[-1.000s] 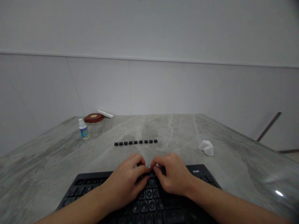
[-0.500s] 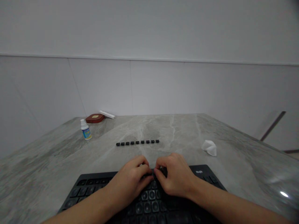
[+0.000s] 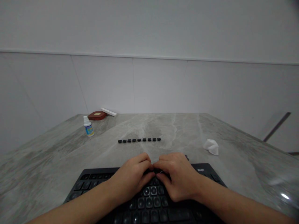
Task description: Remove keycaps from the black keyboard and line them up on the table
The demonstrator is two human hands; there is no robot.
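A black keyboard [image 3: 149, 203] lies in front of me. Both my hands meet over its upper rows, fingertips nearly touching. My left hand [image 3: 134, 174] is closed, thumb and fingers pinched together at the top row. Close beside it, my right hand [image 3: 176, 177] is also curled, its thumb and forefinger bent together, with a small shiny glint between them. Whatever the fingertips hold is hidden. Beyond the keyboard, several small black keycaps [image 3: 139, 140] stand in a straight row on the stone-patterned table [image 3: 105, 152].
At the left stands a small spray bottle [image 3: 89, 127] with a blue label. Behind it are a reddish-brown box [image 3: 97, 115] and a white strip-like object [image 3: 109, 112]. A crumpled white tissue [image 3: 211, 147] lies at the right. A small dark object [image 3: 187, 157] shows behind my right hand.
The right fingers have shifted and closed in towards the left fingertips. A small dark object now shows behind the right hand. The view has shifted slightly; the keycap row is unchanged.
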